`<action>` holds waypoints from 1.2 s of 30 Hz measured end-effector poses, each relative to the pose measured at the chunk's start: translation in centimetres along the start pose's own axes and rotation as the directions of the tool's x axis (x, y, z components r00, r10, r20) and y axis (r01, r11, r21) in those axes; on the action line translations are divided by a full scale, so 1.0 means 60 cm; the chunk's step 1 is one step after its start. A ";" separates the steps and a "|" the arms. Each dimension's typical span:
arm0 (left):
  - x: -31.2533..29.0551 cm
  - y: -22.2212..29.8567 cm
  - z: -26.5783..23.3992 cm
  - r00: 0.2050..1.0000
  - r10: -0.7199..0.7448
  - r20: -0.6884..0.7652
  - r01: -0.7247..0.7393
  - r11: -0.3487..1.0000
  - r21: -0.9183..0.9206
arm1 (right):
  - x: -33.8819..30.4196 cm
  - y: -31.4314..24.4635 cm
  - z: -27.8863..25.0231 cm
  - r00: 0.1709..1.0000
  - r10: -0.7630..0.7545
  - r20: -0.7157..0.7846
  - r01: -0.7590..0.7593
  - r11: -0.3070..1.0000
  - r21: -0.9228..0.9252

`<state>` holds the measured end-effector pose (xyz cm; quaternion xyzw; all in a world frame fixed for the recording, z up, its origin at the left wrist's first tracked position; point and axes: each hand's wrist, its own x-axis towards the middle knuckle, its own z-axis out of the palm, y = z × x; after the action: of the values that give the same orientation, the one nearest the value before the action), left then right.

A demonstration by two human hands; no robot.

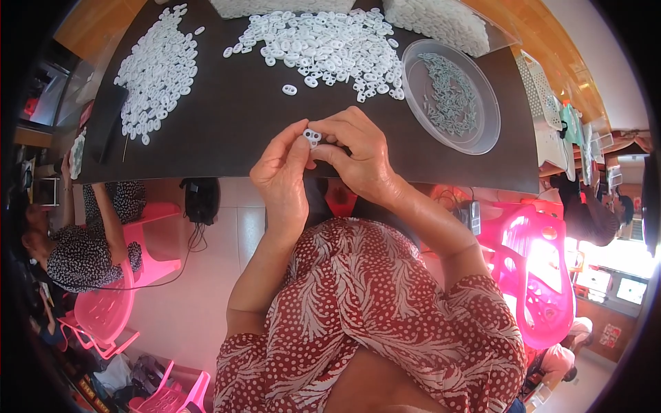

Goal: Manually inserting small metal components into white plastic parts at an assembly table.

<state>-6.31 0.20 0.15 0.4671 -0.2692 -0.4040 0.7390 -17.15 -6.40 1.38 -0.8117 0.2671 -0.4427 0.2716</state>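
Near the front edge of the dark table (220, 131), my two hands meet over small white oval plastic pieces with two holes (312, 135). My left hand (281, 182) pinches them between thumb and forefinger. The thumb and fingers of my right hand (361, 155) close on the same pieces from the other side. It looks like two pieces overlap there, but the fingertips hide part of them. Beyond my hands lies a wide heap of the same white pieces (323, 45), with one loose piece (289, 89) in front of it.
Another pile of white pieces (160, 72) lies at the left, by a black object (109, 124). At the right stands a round clear tray (490, 127) of small grey-green screw-like parts (447, 96). Filled clear containers (441, 24) line the back. Pink chairs (533, 275) and a seated person (82, 255) flank the table.
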 end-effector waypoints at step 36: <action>-0.013 -0.028 -0.017 0.963 0.269 0.028 -0.270 0.962 0.041 | -0.012 -0.017 0.021 0.991 -0.046 -0.122 0.060 0.992 0.113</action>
<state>-6.52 0.91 -1.81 0.4378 -0.3473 -0.2987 0.7736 -16.17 -4.94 1.10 -0.7735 0.2349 -0.5122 0.2901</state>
